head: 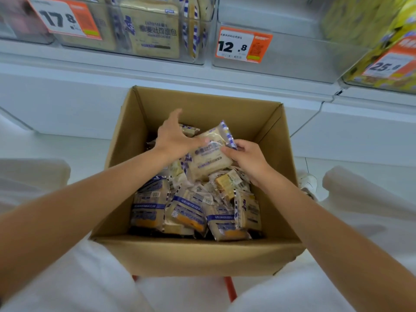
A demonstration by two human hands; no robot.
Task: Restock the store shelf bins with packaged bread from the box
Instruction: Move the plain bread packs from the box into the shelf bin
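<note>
Right hand (245, 161) pinches one edge of a bread packet (211, 154) held just above the pile inside the box (202, 255), left hand (175, 136) spread open against it, and that thin pinch on slick wrapper could slip, dropping it back in.

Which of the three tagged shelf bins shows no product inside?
The middle bin, tagged 12.8: its clear walls show nothing inside, while the 17.8 bin holds blue-and-white bread packs and the 25.8 bin holds yellow packs.

Tilted bread pack (210, 157) above box (198, 255)
</note>
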